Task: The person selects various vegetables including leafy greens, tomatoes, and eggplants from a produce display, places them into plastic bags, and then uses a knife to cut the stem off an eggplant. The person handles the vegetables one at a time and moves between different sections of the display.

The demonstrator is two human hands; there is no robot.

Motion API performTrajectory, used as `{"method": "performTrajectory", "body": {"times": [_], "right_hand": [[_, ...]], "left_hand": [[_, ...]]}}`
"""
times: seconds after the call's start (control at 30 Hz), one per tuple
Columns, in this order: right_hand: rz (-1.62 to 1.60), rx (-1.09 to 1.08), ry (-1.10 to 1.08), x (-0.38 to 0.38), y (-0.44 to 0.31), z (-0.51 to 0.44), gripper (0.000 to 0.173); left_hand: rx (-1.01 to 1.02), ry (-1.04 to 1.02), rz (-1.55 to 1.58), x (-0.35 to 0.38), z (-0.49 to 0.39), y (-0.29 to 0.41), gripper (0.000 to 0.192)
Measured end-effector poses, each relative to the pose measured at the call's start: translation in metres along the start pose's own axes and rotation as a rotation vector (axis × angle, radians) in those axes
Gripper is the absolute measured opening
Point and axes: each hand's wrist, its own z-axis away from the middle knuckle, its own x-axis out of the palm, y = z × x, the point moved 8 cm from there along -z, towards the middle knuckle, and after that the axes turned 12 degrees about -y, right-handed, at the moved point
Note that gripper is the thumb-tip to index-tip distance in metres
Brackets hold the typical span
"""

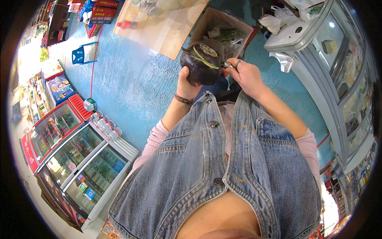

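My left hand (186, 84) holds a large, round, dark purple eggplant (199, 70) from its lower left side. Its top bears a rough brown stem scar, with a pale green cut line running across the skin beside it. On the eggplant's right, the fingers of my right hand (245, 74) close round the short metallic handle of a tool (228, 65). A dark, thin blade-like piece shows at the upper left of the eggplant; whether it belongs to that tool I cannot tell. Just beyond stands an open cardboard box (200, 26) with green plant scraps and clear plastic in it.
A wooden table (161, 35) with a red-capped bottle (128, 25) stands ahead. To the right is a glass display refrigerator (320, 86), with plastic bags (276, 22) at its top. Chest freezers (98, 170) line the left side, and a blue chair (78, 56) stands farther off.
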Motion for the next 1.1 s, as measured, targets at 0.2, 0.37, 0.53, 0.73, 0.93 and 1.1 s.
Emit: {"method": "performTrajectory", "body": {"times": [0.2,0.37,0.53,0.73,0.93,1.1], "right_hand": [[0.030,-0.032,0.029,0.002,0.008,0.003,0.027],[0.063,-0.027,0.014,0.005,0.016,0.006,0.025],[0.033,0.078,-0.037,0.013,0.024,0.006,0.024],[0.059,0.123,-0.061,0.020,0.029,0.000,0.023],[0.136,-0.025,-0.035,0.004,0.040,-0.014,0.027],[0.119,-0.058,-0.068,0.012,0.043,-0.023,0.026]], "left_hand": [[-0.089,-0.049,0.105,0.006,0.002,-0.004,0.076],[-0.142,-0.028,0.232,0.008,0.006,-0.018,0.075],[-0.078,0.046,0.121,0.001,0.006,-0.024,0.074],[-0.043,0.075,0.123,-0.013,0.000,-0.026,0.076],[-0.145,0.037,0.316,-0.015,-0.003,-0.038,0.088],[-0.311,0.005,0.506,-0.016,-0.007,-0.044,0.092]]}}
